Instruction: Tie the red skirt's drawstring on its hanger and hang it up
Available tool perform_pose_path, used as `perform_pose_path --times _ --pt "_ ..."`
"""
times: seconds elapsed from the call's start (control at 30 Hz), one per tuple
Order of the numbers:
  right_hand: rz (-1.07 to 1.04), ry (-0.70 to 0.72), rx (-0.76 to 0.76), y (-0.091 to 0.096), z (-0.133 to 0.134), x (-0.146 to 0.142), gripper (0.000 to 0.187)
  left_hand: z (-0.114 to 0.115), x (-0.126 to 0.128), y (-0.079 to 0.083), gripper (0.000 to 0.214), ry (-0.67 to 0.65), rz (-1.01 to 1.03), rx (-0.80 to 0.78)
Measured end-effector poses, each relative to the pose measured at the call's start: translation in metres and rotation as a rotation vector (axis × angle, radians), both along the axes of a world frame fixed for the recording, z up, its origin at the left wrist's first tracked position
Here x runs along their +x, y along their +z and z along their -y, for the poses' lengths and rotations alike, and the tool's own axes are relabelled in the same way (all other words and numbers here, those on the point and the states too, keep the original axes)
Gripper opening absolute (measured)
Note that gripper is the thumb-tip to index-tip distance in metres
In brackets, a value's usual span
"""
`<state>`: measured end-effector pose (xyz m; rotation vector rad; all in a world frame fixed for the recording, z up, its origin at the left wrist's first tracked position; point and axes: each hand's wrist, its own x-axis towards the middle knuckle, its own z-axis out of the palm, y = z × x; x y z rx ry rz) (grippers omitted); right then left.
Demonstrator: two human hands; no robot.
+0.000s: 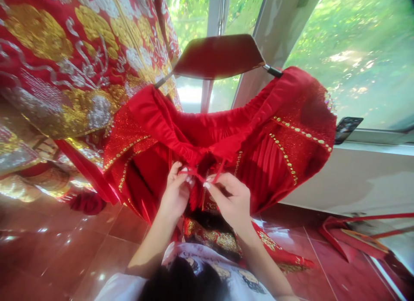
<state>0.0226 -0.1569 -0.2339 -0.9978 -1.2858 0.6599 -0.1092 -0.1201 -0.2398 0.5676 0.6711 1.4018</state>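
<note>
A red skirt [291, 137] with gold bead trim hangs from a hanger bar [220, 55] in front of a window. At its waistband a thin red drawstring [194, 175] runs between my hands. My left hand [176, 191] pinches one end of the string with closed fingers. My right hand [228, 199] pinches the other end just to the right, fingertips nearly touching the left hand's. Both hands sit right below the gathered waistband.
A red garment with heavy gold and silver embroidery [64, 55] hangs at the left. More embroidered red cloth [213, 238] lies below my hands. Red ribbons [352, 238] lie on the glossy tiled floor [64, 249] at right. A dark phone-like object [347, 128] rests on the window sill.
</note>
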Motion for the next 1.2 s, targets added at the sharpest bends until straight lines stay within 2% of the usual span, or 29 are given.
perform_pose_path --times 0.07,0.17,0.27,0.33,0.4,0.47,0.53,0.57,0.6,0.63,0.67,0.7,0.8,0.83,0.87,0.93,1.0,1.1,1.2 --pt "-0.007 0.005 0.031 0.001 0.0 0.002 0.007 0.004 0.0 0.002 0.035 -0.067 0.116 -0.02" --pt "0.004 0.018 0.041 0.005 0.003 0.008 0.007 0.012 -0.008 0.006 0.032 -0.125 0.114 0.104" --pt "0.032 -0.029 0.054 0.008 0.007 0.019 0.007 0.017 -0.03 0.008 0.033 0.004 0.08 0.244" --pt "0.024 -0.095 0.071 0.01 0.009 0.028 0.005 0.016 -0.051 0.009 0.035 0.146 0.045 0.331" --pt "0.027 -0.111 0.08 0.011 0.009 0.035 0.005 0.014 -0.071 0.009 0.038 0.322 -0.118 0.431" --pt "0.048 -0.077 0.091 0.013 0.008 0.038 0.006 0.013 -0.083 0.009 0.039 0.615 -0.428 0.52" --pt "0.063 -0.046 0.081 0.014 0.008 0.038 0.006 0.016 -0.083 0.011 0.041 0.955 -0.82 0.604" --pt "0.059 -0.045 0.07 0.015 0.009 0.037 0.006 0.018 -0.079 0.013 0.042 1.077 -0.986 0.651" --pt "0.053 -0.043 0.053 0.016 0.009 0.036 0.006 0.022 -0.073 0.016 0.041 1.118 -1.109 0.699" --pt "0.05 -0.032 0.033 0.017 0.009 0.035 0.006 0.025 -0.065 0.021 0.041 1.068 -1.182 0.738" --pt "0.056 -0.008 0.012 0.017 0.009 0.034 0.007 0.029 -0.055 0.025 0.039 0.931 -1.207 0.76" --pt "0.072 0.024 -0.004 0.018 0.009 0.033 0.008 0.031 -0.044 0.03 0.037 0.731 -1.192 0.757" --pt "0.16 0.114 -0.008 0.021 0.007 0.03 0.009 0.031 -0.01 0.041 0.034 0.007 -1.036 0.673" --pt "0.189 0.125 0.004 0.022 0.006 0.029 0.009 0.028 0.0 0.043 0.036 -0.167 -0.965 0.639" --pt "0.215 0.134 0.015 0.023 0.006 0.028 0.009 0.025 0.008 0.045 0.036 -0.288 -0.905 0.61" --pt "0.255 0.122 0.038 0.026 0.006 0.029 0.008 0.019 0.015 0.049 0.031 -0.352 -0.898 0.582" --pt "0.289 0.033 0.083 0.03 0.006 0.034 0.01 0.015 0.012 0.057 0.031 -0.288 -1.041 0.599" --pt "0.391 -0.143 0.19 0.038 0.004 0.052 0.017 0.008 -0.01 0.079 0.036 -0.188 -1.225 0.741" --pt "0.468 -0.182 0.27 0.048 -0.007 0.078 0.005 -0.011 -0.043 0.103 0.034 -0.05 -1.142 0.924"
